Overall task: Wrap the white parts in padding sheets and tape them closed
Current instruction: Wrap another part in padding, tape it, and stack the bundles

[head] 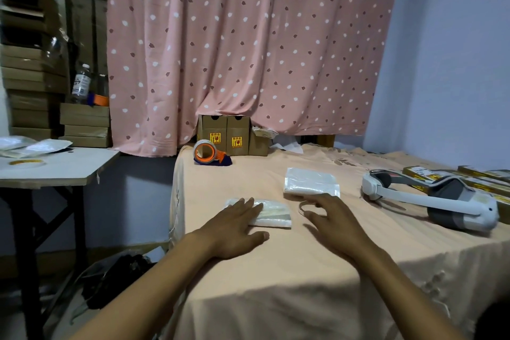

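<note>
A small bundle wrapped in white padding (271, 214) lies on the peach tablecloth (276, 265). My left hand (234, 232) rests flat on its left end, fingers straight. My right hand (335, 222) hovers over the cloth with fingers spread; a thin white ring-shaped part (301, 206) shows just under its fingertips, whether touched I cannot tell. Right beyond those fingertips lies a stack of padding sheets (311, 182). An orange tape dispenser (207, 152) stands at the table's far left corner.
A white and grey headset (441, 199) lies to the right, with yellow-labelled flat boxes (430, 174) behind it. Brown cartons (231, 136) stand against the pink curtain. A side table (55, 168) at left holds more sheets and a tape roll (26, 162).
</note>
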